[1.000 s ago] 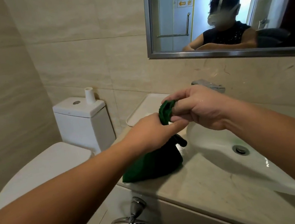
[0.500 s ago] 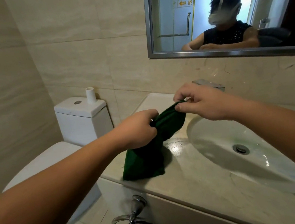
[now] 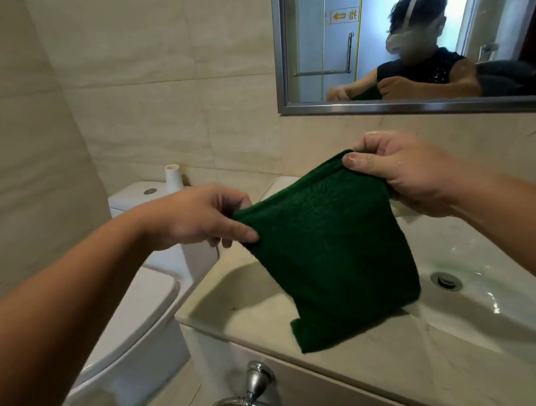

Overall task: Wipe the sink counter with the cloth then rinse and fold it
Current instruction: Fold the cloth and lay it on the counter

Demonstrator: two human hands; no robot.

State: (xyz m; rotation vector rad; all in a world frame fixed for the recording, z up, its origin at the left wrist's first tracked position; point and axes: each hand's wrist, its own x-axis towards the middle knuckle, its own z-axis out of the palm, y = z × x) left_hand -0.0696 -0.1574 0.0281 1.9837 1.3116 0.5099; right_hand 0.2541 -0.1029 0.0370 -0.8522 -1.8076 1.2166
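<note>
A dark green cloth [image 3: 331, 256] hangs spread out above the beige stone counter [image 3: 368, 361], its lower edge resting on the counter beside the white basin [image 3: 501, 304]. My left hand [image 3: 193, 218] pinches the cloth's upper left corner. My right hand [image 3: 407, 176], wet, pinches the upper right corner, a little higher. The basin's drain [image 3: 446, 280] shows to the right of the cloth. The faucet is hidden behind my right hand.
A white toilet [image 3: 137, 310] with a paper roll core [image 3: 173, 178] on its tank stands left of the counter. A chrome towel ring [image 3: 249, 401] hangs on the counter's front. A mirror [image 3: 407, 28] is on the wall above.
The bunched cloth has been pulled open. My hands moved apart and upward, and the cloth lifted off the counter into a flat hanging sheet.
</note>
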